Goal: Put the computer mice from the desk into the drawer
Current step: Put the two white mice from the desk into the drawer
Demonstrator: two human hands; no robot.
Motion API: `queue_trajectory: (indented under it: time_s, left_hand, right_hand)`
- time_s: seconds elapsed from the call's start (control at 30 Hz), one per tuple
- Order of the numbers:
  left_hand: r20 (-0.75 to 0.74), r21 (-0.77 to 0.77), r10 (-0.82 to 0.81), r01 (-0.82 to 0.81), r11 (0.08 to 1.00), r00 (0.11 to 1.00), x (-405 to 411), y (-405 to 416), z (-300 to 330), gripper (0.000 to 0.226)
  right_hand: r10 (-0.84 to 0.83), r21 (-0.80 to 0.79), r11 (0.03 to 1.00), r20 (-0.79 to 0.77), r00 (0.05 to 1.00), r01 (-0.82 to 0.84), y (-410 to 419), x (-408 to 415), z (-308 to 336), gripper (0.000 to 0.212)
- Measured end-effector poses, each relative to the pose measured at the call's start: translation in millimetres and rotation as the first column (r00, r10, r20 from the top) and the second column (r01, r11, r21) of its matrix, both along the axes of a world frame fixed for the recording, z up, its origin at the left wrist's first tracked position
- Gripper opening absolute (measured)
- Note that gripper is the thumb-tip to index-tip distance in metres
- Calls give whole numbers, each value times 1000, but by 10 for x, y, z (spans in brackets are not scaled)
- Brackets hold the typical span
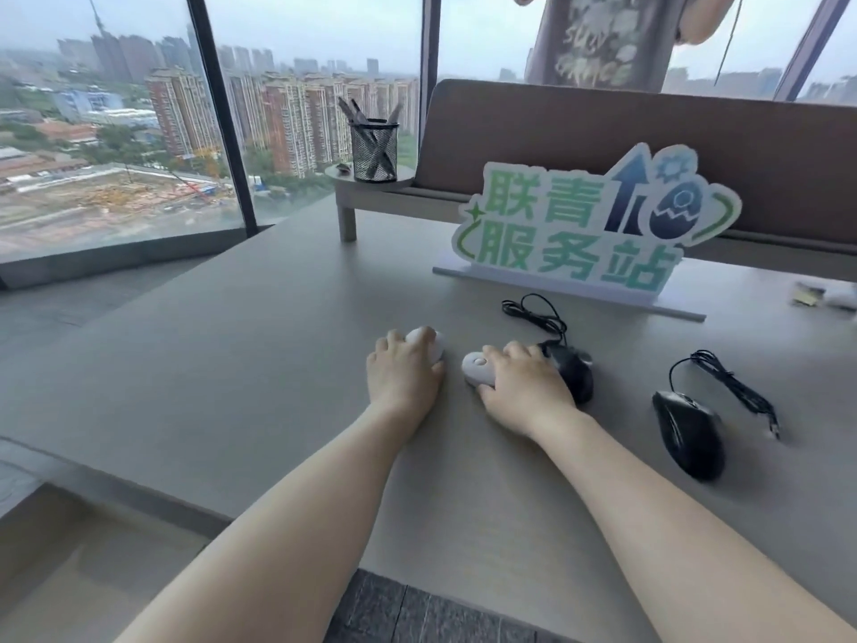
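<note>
The pale desk [278, 364] fills the room's corner; a green-lettered sign [589, 229] stands at twelve o'clock. A black wired mouse [688, 433] lies at three o'clock, another [575, 368] just beside the right hand [524, 382], which cups a white mouse [477, 364]. Left hand [403, 373] clasps a second white mouse [429, 341]

Left of the left hand's fingers [394, 345] the table [208, 364] lies bare to its edge. Beyond both hands a standing sign [589, 234] blocks the way, with a looped black cable [538, 315] before it. Just right of the right hand's fingers [514, 357] a black mouse [575, 371] touches; farther right lies another black mouse [688, 433].
</note>
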State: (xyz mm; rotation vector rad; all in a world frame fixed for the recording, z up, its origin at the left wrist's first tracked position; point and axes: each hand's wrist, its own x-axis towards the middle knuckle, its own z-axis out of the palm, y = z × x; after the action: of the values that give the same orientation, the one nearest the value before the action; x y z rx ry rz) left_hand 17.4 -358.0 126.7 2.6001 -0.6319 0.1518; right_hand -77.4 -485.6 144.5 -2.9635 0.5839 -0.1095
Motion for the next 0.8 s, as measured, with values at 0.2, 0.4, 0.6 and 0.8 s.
queue_trajectory:
  time_s: [0.2, 0.4, 0.6, 0.8]
  left_hand:
    - [-122, -209, 72, -97, 973, 990, -146, 546, 114, 54]
    - [-128, -463, 284, -310, 830, 950, -356, 1955, 215, 59]
    - [-258, -360, 549, -607, 709, 795, -673, 3537, -38, 51]
    - [-445, 107, 710, -755, 647, 546, -852, 4489, -810, 63]
  right_hand:
    - [24, 35, 999, 55, 998, -26, 427, -37, 106, 53]
    - [153, 270, 926, 369, 917, -264, 1729, -73, 376, 62]
    - [311, 422, 732, 491, 814, -535, 3232, -156, 220, 57]
    - [414, 575, 679, 213, 885, -456, 4172, -133, -563, 38]
